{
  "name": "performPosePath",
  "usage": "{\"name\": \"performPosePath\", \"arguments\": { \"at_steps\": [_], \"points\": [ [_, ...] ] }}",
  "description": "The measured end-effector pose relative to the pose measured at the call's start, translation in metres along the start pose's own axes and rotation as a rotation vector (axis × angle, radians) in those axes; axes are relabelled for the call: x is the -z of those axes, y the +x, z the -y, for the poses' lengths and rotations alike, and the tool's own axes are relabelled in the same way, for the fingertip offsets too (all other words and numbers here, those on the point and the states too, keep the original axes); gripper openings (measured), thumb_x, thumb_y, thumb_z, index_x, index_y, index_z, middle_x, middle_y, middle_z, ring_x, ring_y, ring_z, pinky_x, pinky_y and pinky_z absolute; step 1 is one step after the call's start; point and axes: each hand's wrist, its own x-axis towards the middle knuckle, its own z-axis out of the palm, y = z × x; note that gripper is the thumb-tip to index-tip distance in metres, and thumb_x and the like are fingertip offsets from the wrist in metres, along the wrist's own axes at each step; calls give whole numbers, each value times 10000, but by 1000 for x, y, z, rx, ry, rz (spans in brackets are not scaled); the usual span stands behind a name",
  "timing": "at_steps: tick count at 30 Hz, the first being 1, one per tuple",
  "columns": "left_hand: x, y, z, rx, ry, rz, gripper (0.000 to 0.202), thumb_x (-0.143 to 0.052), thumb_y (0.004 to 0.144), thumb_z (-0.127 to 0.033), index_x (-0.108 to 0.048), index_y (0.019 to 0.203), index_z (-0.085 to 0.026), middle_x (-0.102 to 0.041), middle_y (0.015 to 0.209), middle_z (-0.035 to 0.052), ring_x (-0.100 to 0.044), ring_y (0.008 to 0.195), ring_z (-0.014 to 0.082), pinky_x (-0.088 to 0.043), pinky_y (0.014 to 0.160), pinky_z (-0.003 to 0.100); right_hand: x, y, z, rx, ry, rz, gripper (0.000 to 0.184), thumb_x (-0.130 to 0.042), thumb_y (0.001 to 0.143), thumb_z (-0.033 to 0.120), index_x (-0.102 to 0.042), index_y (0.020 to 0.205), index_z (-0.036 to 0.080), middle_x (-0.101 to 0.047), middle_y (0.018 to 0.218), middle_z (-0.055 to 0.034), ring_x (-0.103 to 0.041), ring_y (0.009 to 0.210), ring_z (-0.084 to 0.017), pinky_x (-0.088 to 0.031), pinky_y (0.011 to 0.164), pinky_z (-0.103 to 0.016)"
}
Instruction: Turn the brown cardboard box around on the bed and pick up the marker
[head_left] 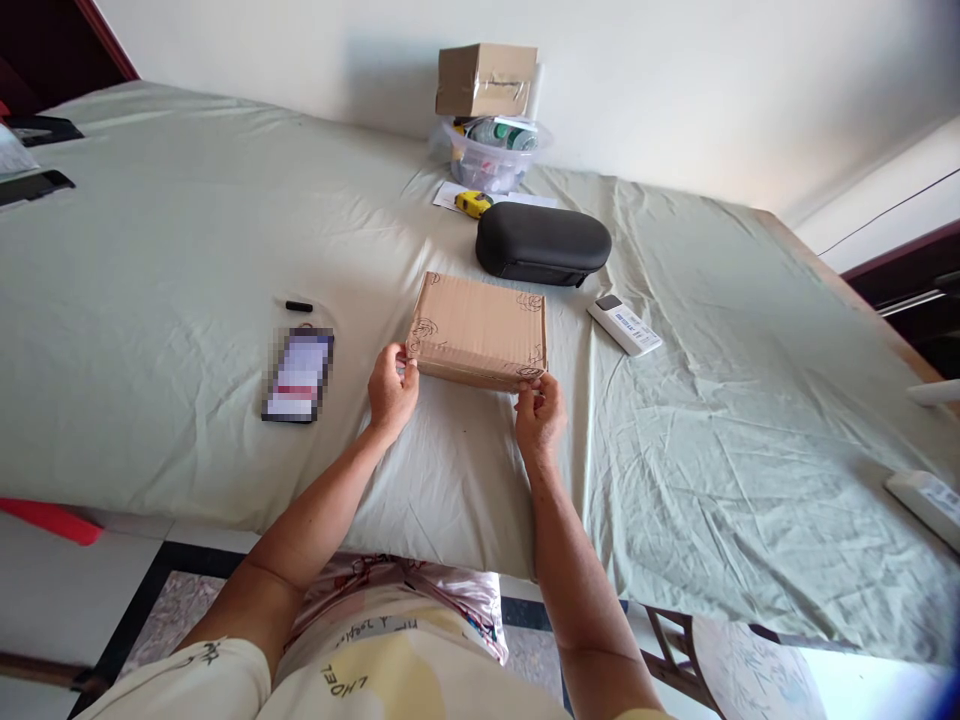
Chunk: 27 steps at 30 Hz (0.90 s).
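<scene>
A brown cardboard box (480, 318) with dark scribbles at its corners lies flat on the cloth-covered table in front of me. My left hand (393, 388) grips its near left corner, the thumb on the near side and the fingers round the left edge. At the near right corner, my right hand (541, 412) pinches the box between thumb and fingers. Parts of the fingers are hidden behind the cardboard. Just beyond the box sits a black zipped hard case (544, 240).
A phone (298, 375) and a small black stick (299, 306) lie left. A white device (624, 326) lies right. Behind are a yellow tape measure (474, 204), a clear plastic basin (491, 165) holding bottles, and another cardboard box (486, 80). Green cloth (187, 300) covers the table.
</scene>
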Motion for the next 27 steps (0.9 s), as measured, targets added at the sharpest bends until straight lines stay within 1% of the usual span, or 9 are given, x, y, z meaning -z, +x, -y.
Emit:
{"name": "performPosePath", "arguments": {
  "at_steps": [4, 8, 10, 13, 15, 19, 22, 24, 27],
  "points": [
    [0, 1, 2, -29, 46, 10, 148, -582, 936, -184, -589, 1079, -218, -739, 1021, 83, -720, 915, 221, -598, 792, 342, 2, 1, 2, 26, -85, 17, 367, -476, 988, 484, -641, 1178, 216, -700, 934, -44, -608, 719, -167, -450, 667, -288],
    [0, 2, 4, -37, 97, 26, 129, -585, 946, -196, -583, 1073, -220, -729, 1051, 88, -725, 915, 224, -605, 810, 352, 3, 1, 2, 31, -175, 87, 308, -473, 973, 488, -628, 1026, 228, -699, 905, -52, -595, 758, -190, -417, 695, -307],
    [0, 2, 6, -44, 114, 37, 152, -612, 932, -197, -585, 1080, -219, -727, 1049, 86, -723, 910, 223, -606, 805, 348, 4, 1, 0, 24, -199, 123, 277, -487, 959, 479, -609, 977, 231, -687, 905, -60, -585, 780, -200, -405, 702, -311],
    [-2, 1, 10, -66, 139, 52, 213, -676, 883, -185, -590, 1074, -220, -726, 1030, 81, -718, 914, 228, -605, 825, 354, 5, -1, -3, 8, -213, 177, 239, -564, 900, 441, -601, 1016, 235, -665, 954, -68, -539, 756, -194, -397, 688, -311],
    [-3, 1, 13, -81, 151, 58, 228, -695, 867, -179, -589, 1065, -219, -723, 1028, 84, -720, 934, 236, -605, 854, 366, 5, -2, -4, -5, -219, 197, 263, -598, 866, 419, -600, 1057, 237, -650, 985, -70, -521, 752, -190, -396, 681, -312],
    [-3, 2, 14, -75, 142, 73, 240, -684, 875, -154, -584, 1084, -219, -722, 1038, 83, -727, 953, 238, -602, 872, 375, 5, -2, -6, -23, -211, 203, 260, -593, 847, 392, -595, 1056, 237, -640, 1001, -64, -511, 737, -178, -395, 678, -313],
    [-2, 2, 12, -70, 141, 78, 263, -686, 869, -131, -583, 1095, -215, -722, 1029, 78, -725, 951, 235, -594, 883, 379, 4, -1, -7, -43, -199, 196, 223, -591, 826, 360, -586, 1009, 235, -636, 985, -55, -512, 726, -173, -418, 693, -321],
    [-2, 2, 11, -76, 135, 74, 268, -695, 870, -144, -582, 1104, -212, -716, 1023, 78, -719, 937, 231, -590, 881, 377, 4, 0, -6, -51, -174, 179, 209, -595, 818, 344, -585, 995, 233, -634, 963, -42, -504, 699, -161, -446, 705, -325],
    [-1, 3, 10, -101, 110, 43, 274, -707, 892, -219, -586, 1137, -205, -698, 1021, 79, -699, 909, 223, -590, 858, 366, 4, 1, -1, -43, -106, 126, 290, -598, 813, 333, -618, 1082, 226, -644, 941, -19, -485, 632, -130, -491, 705, -325]
  ]
}}
